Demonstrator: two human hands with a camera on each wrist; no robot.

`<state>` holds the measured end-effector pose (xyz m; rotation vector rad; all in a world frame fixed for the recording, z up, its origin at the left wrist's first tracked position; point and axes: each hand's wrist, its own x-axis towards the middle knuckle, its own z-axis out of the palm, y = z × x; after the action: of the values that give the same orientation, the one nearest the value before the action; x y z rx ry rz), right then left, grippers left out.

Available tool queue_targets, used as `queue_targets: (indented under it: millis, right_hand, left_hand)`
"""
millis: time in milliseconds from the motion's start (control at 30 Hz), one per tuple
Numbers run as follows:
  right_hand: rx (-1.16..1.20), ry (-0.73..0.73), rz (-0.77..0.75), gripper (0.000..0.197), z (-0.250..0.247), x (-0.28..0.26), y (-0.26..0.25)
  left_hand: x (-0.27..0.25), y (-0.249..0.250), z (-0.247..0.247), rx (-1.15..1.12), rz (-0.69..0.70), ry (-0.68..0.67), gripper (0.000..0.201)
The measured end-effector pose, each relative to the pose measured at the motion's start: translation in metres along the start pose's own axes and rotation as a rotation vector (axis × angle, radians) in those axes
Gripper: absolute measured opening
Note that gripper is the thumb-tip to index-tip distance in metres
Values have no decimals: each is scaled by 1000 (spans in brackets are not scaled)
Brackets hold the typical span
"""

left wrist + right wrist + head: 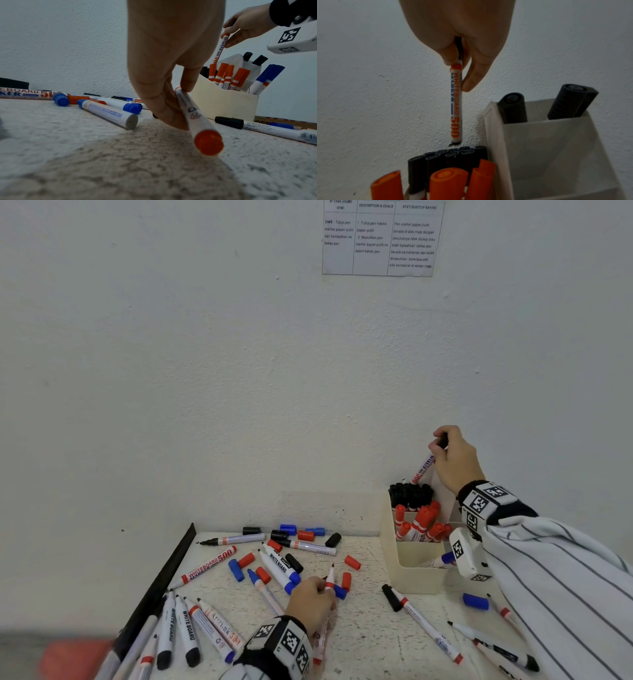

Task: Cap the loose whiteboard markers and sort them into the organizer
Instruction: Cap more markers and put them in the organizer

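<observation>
My right hand [452, 455] pinches a black-capped whiteboard marker [424, 467] by its cap end, holding it upright over the cluster of black markers [411, 494] in the back of the cream organizer [409, 578]. In the right wrist view this marker [456, 106] hangs just above the black caps [453, 154]. My left hand [313, 602] rests low on the table and grips an uncapped red marker [329, 578], whose red end [208, 143] points at the left wrist camera. Red-capped markers [419, 527] fill the organizer's middle section.
Several uncapped markers and loose red, blue and black caps [305, 535] lie scattered over the speckled table [370, 631]. A black-capped marker [419, 623] lies in front of the organizer. A black strip [161, 583] edges the table's left side. The wall stands close behind.
</observation>
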<state>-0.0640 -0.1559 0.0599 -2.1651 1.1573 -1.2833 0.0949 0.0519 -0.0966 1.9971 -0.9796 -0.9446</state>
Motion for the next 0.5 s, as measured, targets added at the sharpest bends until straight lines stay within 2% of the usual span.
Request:
queue_targets:
  millis: [67, 133, 200, 367, 500]
  right_hand:
    - [82, -15, -9, 14, 2, -2, 0]
    - [121, -101, 9, 13, 5, -6, -1]
    - [81, -169, 14, 13, 9, -8, -1]
    - [-49, -189, -7, 12, 15, -8, -5]
    - [-70, -258, -14, 22, 22, -6, -13]
  left_hand:
    - [-2, 1, -1, -10, -15, -2, 12]
    - [-3, 1, -2, -45, -38, -10, 9]
    - [-5, 3, -3, -66, -48, -21, 7]
    - [-6, 3, -4, -62, -30, -23, 18]
    - [-3, 1, -5, -57, -42, -19, 13]
